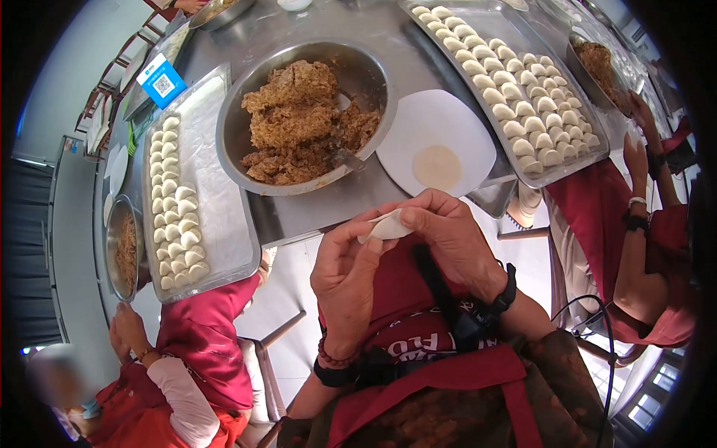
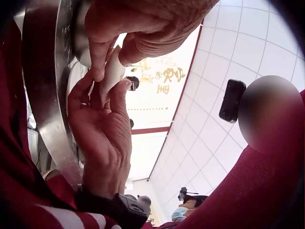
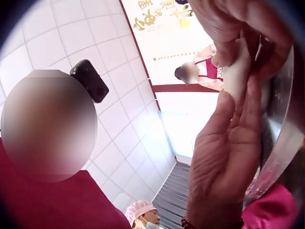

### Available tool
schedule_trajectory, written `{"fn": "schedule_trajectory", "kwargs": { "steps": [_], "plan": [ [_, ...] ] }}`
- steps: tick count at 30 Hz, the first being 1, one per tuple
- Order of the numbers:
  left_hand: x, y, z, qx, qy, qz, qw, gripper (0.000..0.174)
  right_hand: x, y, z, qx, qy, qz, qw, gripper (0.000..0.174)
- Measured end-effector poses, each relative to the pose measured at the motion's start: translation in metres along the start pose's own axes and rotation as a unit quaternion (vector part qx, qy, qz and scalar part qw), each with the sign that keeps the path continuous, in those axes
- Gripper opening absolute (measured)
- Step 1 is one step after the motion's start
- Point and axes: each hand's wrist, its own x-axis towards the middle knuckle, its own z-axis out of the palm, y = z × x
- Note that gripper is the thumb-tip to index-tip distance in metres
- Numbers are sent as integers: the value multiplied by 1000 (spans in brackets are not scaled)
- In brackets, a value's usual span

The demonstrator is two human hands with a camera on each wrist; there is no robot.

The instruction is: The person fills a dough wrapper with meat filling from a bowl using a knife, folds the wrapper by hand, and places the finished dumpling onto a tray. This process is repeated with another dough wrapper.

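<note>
A folded white dumpling (image 1: 390,226) is pinched between both hands in front of the red apron. Fingers and thumb of my left hand (image 1: 347,276) hold its lower left end; those of my right hand (image 1: 457,240) grip the upper right end. The left wrist view has the dumpling (image 2: 112,74) between the left hand (image 2: 147,24) above and the right hand (image 2: 105,133) below. In the right wrist view, its pale side (image 3: 235,81) shows between the right hand (image 3: 248,24) and the left hand (image 3: 224,162). Fingers partly hide its edge.
A metal bowl (image 1: 233,163) of brown filling stands ahead on the steel table (image 1: 299,213). Beside it, a white plate (image 1: 478,145) bears one round wrapper (image 1: 437,166). Trays of dumplings lie left (image 1: 224,224) and right (image 1: 549,178). Other people sit on both sides.
</note>
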Motion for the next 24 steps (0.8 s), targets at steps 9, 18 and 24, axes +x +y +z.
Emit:
{"fn": "schedule_trajectory", "kwargs": {
  "steps": [9,18,24],
  "plan": [
    [3,-4,1,64,-8,20,998,18,-2,6,3,-33,-4,-25,999,14],
    [-1,-1,-1,-4,-20,-1,1000,14,1,11,-2,-21,4,3,1000,15],
    [3,0,-2,-187,38,-96,977,36,-3,8,7,-36,-9,-24,999,16]
  ]
}}
